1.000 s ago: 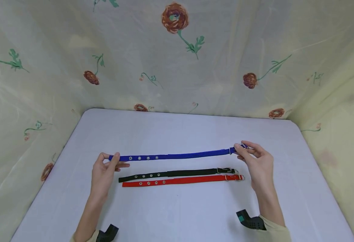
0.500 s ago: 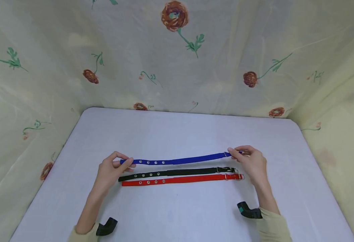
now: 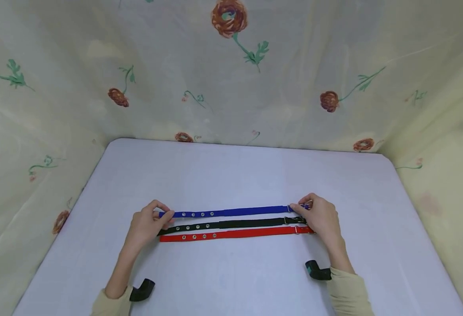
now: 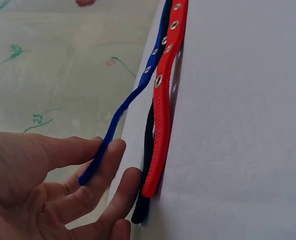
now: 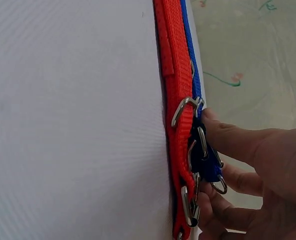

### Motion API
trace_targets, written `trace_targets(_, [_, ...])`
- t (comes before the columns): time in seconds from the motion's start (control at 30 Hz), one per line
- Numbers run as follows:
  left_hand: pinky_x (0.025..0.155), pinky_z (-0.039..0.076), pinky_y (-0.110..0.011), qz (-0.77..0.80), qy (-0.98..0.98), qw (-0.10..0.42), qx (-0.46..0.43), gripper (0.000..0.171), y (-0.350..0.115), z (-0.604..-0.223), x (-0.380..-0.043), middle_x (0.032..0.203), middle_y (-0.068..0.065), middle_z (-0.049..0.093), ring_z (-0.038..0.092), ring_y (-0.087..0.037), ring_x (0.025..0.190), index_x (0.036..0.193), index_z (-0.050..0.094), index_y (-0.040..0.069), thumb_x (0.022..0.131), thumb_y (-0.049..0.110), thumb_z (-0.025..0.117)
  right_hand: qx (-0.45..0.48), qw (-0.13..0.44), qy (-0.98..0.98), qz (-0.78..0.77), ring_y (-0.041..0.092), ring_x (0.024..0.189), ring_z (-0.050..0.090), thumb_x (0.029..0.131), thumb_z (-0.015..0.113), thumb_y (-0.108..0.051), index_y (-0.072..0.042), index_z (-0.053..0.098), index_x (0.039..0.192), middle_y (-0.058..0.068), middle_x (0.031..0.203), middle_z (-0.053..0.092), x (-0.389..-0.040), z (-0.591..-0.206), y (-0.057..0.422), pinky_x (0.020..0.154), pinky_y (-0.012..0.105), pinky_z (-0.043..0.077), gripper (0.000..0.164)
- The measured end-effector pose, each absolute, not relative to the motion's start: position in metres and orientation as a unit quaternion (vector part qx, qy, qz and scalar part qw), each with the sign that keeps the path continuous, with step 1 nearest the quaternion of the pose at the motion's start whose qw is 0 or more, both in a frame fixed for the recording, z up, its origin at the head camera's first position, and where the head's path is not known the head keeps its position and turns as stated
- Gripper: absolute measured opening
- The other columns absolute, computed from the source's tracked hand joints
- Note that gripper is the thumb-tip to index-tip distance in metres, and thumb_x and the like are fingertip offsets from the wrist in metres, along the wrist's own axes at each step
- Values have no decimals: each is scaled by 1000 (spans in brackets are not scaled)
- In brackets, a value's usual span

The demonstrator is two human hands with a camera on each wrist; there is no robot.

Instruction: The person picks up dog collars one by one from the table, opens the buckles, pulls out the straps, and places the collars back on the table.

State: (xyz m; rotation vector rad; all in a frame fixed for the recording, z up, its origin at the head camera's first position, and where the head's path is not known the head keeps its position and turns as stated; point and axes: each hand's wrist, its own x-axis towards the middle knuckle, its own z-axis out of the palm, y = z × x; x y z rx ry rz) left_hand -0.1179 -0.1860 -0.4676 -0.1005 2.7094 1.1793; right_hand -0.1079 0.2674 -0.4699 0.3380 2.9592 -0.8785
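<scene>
A blue collar [image 3: 251, 211] with metal eyelets stretches between my two hands. My left hand [image 3: 144, 224] pinches its eyelet end; in the left wrist view the strap [image 4: 118, 112] passes between thumb and fingers. My right hand [image 3: 323, 219] grips the buckle end, where a metal ring [image 5: 219, 185] shows in the right wrist view. Just nearer to me a black collar [image 3: 251, 224] lies alongside, its left tip close to my left fingertips. Nearest of the three is a red collar [image 3: 255, 233], roughly parallel, its buckle end partly hidden by my right hand in the head view.
The collars are on a white table [image 3: 231, 272] with rounded far corners. A floral curtain [image 3: 279, 87] hangs behind it and along both sides. Each wrist carries a black device, one at the left [image 3: 142, 290] and one at the right [image 3: 317, 270].
Both hands have brought the blue collar nearer and lower, beside the black one. The right hand has moved left, the left hand right. The black and red collars stay in place.
</scene>
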Motion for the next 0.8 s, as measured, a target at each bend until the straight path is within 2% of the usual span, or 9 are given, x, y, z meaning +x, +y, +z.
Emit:
trace_targets(0.1, [61,43,-28,379,920,96,-35,24,-185,-466,-116,88,-11,81,67,-17,70,116,68,7,103,27,73,98,14,957,-271,33,87,66,98,79,-40,1,74,113,24,104,76,-107,-470,267,64,34,45,43])
trace_targets(0.2, [58,41,-27,358,928,93,-36,24,-185,-466,-114,83,-11,73,59,-18,67,117,68,8,103,27,73,90,10,961,-263,39,99,67,99,78,-40,2,75,113,26,111,76,-106,-470,267,72,46,53,44])
trace_targets(0.3, [58,40,-28,336,937,88,-31,25,-185,-467,-112,87,-13,68,57,-20,69,118,69,8,102,27,73,88,10,961,-261,45,109,65,100,77,-41,2,76,114,27,117,74,-105,-472,266,82,59,55,45])
trace_targets(0.37, [60,41,-28,319,944,85,-27,27,-184,-468,-110,93,-15,68,57,-21,76,119,70,7,103,27,73,89,12,961,-262,47,112,64,101,76,-40,3,76,115,29,119,73,-104,-472,265,85,62,55,45])
trace_targets(0.47, [64,46,-32,290,953,78,-23,30,-182,-467,-108,107,-21,67,60,-27,85,120,71,5,103,30,73,90,16,961,-261,48,114,63,102,73,-41,4,74,117,30,121,71,-104,-472,264,87,64,54,47])
trace_targets(0.63, [69,56,-44,247,967,59,-24,34,-176,-459,-102,131,-35,63,65,-44,100,121,69,3,104,33,71,97,29,956,-274,52,119,60,108,62,-45,6,68,125,35,126,67,-104,-469,265,92,67,51,54])
trace_targets(0.8, [80,58,-52,257,966,25,-17,32,-171,-449,-92,141,-35,61,65,-48,112,126,70,5,105,30,70,106,28,946,-306,49,120,61,113,50,-46,8,61,135,34,130,64,-99,-465,271,96,64,53,60])
